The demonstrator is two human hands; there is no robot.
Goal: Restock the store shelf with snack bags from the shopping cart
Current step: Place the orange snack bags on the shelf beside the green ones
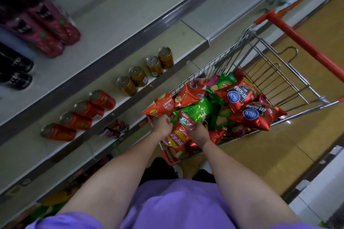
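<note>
The shelf (pixel 104 78) runs to the left of both hands, with red cans (pixel 78 115) and gold cans (pixel 141 72) lying on it and bare board above them. The shopping cart (pixel 260 72) stands ahead of the hands, heaped with snack bags (pixel 240 106). The left hand (pixel 161 124) has its grip curled on the corner of an orange bag (pixel 160 107). The right hand (pixel 197 133) has its grip clamped on a red bag (pixel 176 138) that lies between the two hands, under a green bag (pixel 197 111). To lift well, the person should probably pinch each bag at its sealed edge and not squeeze the middle, so the chips stay whole and the neighbouring bags do not slide out.
</note>
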